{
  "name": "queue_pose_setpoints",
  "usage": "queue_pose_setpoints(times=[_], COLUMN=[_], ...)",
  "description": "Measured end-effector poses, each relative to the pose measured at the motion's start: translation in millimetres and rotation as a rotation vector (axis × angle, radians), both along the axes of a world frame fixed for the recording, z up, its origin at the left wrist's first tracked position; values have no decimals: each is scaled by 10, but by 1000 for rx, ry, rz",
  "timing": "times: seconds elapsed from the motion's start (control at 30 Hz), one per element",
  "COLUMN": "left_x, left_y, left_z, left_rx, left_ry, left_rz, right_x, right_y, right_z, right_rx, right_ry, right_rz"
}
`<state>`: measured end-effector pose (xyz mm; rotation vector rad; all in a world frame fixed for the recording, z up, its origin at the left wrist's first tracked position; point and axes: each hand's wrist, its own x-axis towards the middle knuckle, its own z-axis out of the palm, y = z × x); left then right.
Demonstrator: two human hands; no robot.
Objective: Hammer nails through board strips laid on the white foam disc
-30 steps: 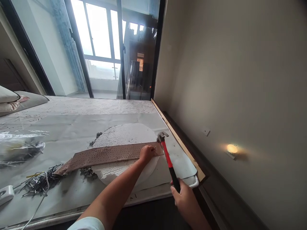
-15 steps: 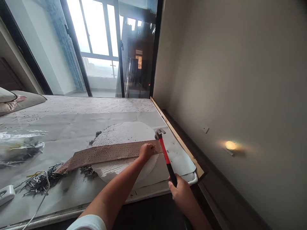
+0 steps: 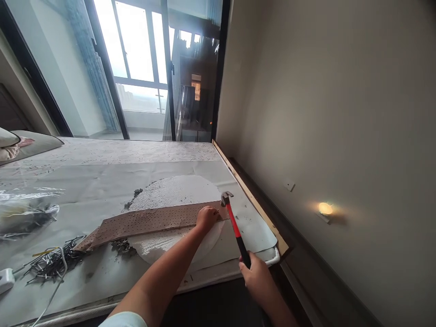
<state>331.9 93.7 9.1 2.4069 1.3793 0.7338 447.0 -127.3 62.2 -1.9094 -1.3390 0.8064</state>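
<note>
A long brown perforated strip (image 3: 150,221) lies across a white round foam disc (image 3: 177,190) on the paper-covered surface. My left hand (image 3: 206,217) rests on the strip's right end, fingers pinched together, probably on a small nail that is too small to make out. My right hand (image 3: 259,281) is closed on the black grip of a red-handled hammer (image 3: 234,225). The hammer's metal head hovers just right of my left fingers, close above the strip's end.
A heap of loose nails (image 3: 51,261) lies at the left front, beside a white cable and a white plug block (image 3: 4,280). A crumpled plastic bag (image 3: 23,211) sits further left. A wooden edge strip (image 3: 252,200) borders the surface by the wall.
The hammer head rose slightly and then dropped back toward the strip's right end. My left hand stayed on the strip.
</note>
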Motion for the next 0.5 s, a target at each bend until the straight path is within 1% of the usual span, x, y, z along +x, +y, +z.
queue_pose_setpoints(times=[0.1,0.2,0.27,0.33,0.37,0.43,0.5], left_x=[-11,-39,-63,-81,-86,-89,-89], left_y=[6,10,16,26,33,46,60], left_z=[0,28,58,89,103,126,140], left_rx=[-12,-34,-101,-212,-264,-329,-340], left_ry=[-45,-172,-289,-400,-450,-529,-579], left_rz=[-14,7,79,160,188,222,238], right_x=[-5,-12,-16,-18,-19,-22,-28], right_y=[-22,-9,10,16,12,-7,-22], right_z=[60,89,65,26,11,1,6], right_rx=[59,61,-11,-107,-131,-105,-28], right_ry=[9,-7,-12,-8,-8,-16,-21], right_rz=[-16,25,58,65,61,51,57])
